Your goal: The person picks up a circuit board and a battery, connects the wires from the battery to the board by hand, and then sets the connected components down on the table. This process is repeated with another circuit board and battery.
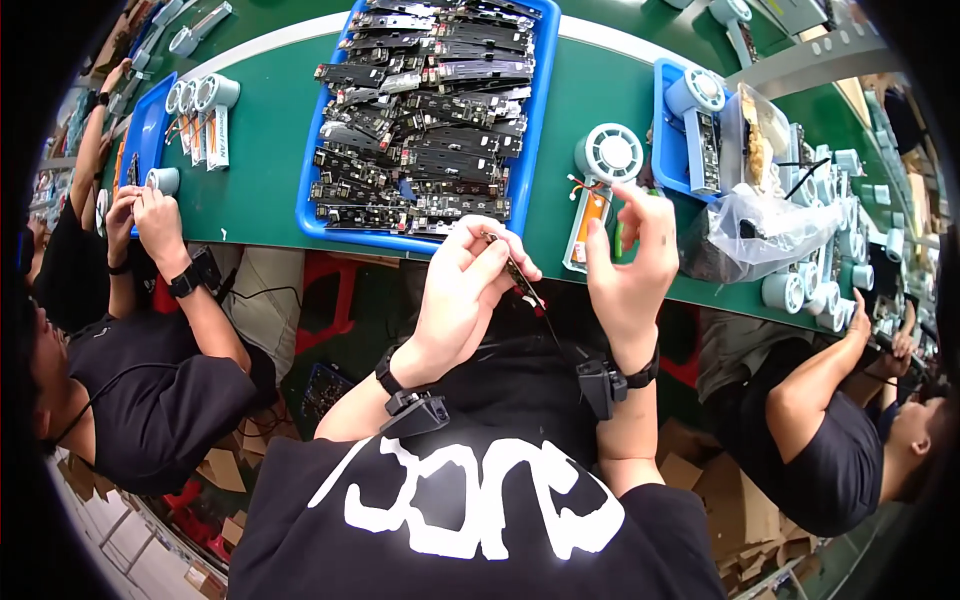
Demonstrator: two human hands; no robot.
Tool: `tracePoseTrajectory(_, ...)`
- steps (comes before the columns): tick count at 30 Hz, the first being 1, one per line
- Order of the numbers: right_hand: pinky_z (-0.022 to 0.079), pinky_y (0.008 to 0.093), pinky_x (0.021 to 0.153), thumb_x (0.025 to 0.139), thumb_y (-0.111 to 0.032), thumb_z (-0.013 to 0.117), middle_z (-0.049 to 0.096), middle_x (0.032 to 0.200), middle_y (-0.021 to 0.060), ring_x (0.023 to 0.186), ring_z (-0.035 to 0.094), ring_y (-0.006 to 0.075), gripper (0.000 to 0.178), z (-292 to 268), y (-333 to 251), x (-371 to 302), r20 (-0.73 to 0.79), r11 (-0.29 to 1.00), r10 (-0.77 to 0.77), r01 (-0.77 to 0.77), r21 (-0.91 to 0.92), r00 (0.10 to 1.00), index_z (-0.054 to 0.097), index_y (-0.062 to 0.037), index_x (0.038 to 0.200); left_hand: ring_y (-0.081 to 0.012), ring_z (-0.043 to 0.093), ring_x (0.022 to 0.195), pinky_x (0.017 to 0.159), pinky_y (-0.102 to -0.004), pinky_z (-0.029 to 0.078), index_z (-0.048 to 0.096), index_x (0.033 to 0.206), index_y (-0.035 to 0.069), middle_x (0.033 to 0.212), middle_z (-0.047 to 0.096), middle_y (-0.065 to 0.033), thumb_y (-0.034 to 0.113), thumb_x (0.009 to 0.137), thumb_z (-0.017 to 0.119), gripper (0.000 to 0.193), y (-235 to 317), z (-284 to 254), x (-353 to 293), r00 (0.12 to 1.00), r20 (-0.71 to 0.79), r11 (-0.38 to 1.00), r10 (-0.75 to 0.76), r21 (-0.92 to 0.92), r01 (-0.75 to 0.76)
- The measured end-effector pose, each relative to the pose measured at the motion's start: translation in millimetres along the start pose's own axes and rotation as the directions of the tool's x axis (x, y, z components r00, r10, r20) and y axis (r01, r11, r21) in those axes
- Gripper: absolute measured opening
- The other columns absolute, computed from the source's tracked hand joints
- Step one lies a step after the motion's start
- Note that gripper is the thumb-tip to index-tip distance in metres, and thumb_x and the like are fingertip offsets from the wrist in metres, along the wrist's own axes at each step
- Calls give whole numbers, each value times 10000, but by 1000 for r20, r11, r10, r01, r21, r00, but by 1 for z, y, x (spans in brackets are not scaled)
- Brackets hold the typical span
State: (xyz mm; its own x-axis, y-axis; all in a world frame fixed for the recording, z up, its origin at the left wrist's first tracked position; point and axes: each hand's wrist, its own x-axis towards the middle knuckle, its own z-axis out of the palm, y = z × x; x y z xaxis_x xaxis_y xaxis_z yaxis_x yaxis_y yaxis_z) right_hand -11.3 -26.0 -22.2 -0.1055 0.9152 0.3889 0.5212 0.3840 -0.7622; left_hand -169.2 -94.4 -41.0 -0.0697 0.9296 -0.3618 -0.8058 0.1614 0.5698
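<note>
Left hand [462, 290] holds a slim dark board [516, 274] in a narrow pinch, thumb against fingers. Board hangs tilted just off the near edge of the bench [265, 185], over the lap, its lower end unsupported. Right hand [638, 262] is raised beside it, thumb and fingers wide apart, with no grip seen on anything. Green tool [618, 236] shows in the gap between thumb and fingers; cannot tell whether skin meets it.

Main risk: a drop. The pinch covers only the upper part of the board, so a slip would send it to the lap or floor rather than the bench. Squeezing hard could also stress the small parts on its face.

Fan [612, 154] lies just beyond the right hand, handle toward the person, orange cell [593, 222] exposed. A careless sweep could knock it or snag its thin leads.

Blue tray [546, 110] ahead is heaped with similar boards [430, 115], overlapping; pulling one out could drag or scratch its neighbours.
</note>
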Motion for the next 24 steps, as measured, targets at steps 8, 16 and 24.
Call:
tracePoseTrajectory(8, 503, 288, 629, 855, 6, 718, 664, 851, 95, 669, 640, 169, 231, -5, 25, 20, 181, 980, -102, 130, -152, 978, 693, -32, 1081, -161, 553, 619, 582, -314, 468, 595, 1060, -13, 722, 547, -36, 103, 924, 696, 205, 3, 34, 34, 958, 174, 557, 227, 783, -275)
tracePoseTrajectory(16, 496, 263, 624, 890, 5, 685, 681, 801, 80, 660, 630, 130, 173, -19, 30, -1, 38, 994, 101, -99, -40, 994, 700, -19, 1060, -300, 688, 746, 673, -363, 545, 686, 989, -36, 782, 656, -156, 41, 880, 683, 134, -3, 36, 68, 786, 487, -21, 381, 854, -520)
tracePoseTrajectory(24, 477, 257, 618, 895, 20, 663, 666, 772, 60, 654, 595, 103, 172, -17, 28, 9, 15, 982, 188, -188, -24, 982, 704, -14, 1059, -330, 697, 790, 694, -395, 572, 711, 989, 45, 932, 678, -122, -12, 864, 629, 160, -3, 30, 68, 771, 581, -24, 261, 802, -596)
